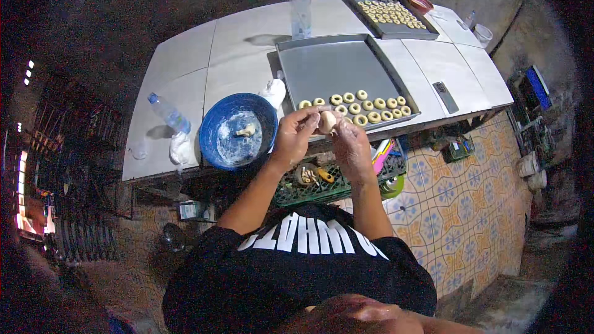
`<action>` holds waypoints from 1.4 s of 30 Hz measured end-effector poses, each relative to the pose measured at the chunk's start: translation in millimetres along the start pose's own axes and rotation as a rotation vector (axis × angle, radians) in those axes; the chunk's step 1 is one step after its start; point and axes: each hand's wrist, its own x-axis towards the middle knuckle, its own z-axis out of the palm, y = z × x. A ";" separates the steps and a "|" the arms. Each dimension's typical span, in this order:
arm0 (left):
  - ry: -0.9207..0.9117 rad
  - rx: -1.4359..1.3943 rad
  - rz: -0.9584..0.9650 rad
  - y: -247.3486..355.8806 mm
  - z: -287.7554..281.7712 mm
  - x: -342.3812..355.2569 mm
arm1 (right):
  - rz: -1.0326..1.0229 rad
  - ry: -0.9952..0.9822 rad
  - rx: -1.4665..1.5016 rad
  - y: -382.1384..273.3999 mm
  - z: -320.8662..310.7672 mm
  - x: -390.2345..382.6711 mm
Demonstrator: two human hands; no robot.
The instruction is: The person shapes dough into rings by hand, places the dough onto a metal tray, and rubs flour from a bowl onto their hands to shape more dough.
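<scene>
Holding a dough ball (327, 123) in closed grip, left hand (296, 134) and right hand (351, 143) meet by the near baking tray (337, 67).

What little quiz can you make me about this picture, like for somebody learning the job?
1. True or false: the blue bowl is left of the nearer tray.
2. What shape are the dough pieces in that tray? A cubes; B rings; C sticks.
3. What are the person's left hand and right hand holding together?

Key: 1. True. 2. B. 3. A pale dough lump.
</scene>
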 end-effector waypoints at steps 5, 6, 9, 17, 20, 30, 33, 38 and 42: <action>-0.114 0.399 0.309 8.5 2.4 -4.7 | -0.087 -0.012 -0.238 5.7 -14.6 3.3; -0.176 0.570 0.428 8.1 -5.1 1.6 | -0.080 -0.028 -0.286 -0.3 -11.4 0.7; -0.166 0.451 0.259 12.2 -6.7 -4.0 | -0.018 -0.020 -0.237 -5.4 -5.8 -2.9; -0.094 0.452 0.125 16.7 -9.1 -2.9 | -0.021 -0.004 -0.042 3.7 -9.8 -2.5; -0.070 0.335 0.105 10.6 -9.9 -1.3 | -0.091 -0.017 -0.140 2.1 -1.0 -4.8; -0.100 0.516 0.362 3.6 -7.6 3.4 | -0.185 -0.063 -0.324 -3.6 -6.6 -5.3; -0.057 0.267 0.256 -2.6 -8.3 0.9 | -0.241 -0.047 -0.368 7.0 -13.0 -3.0; 0.042 0.229 -0.035 -9.3 -6.5 3.9 | -0.251 -0.059 -0.449 -0.6 -1.4 -4.7; 0.087 -0.029 -0.171 -14.4 -6.7 8.2 | -0.173 -0.078 -0.333 -5.3 2.1 -2.8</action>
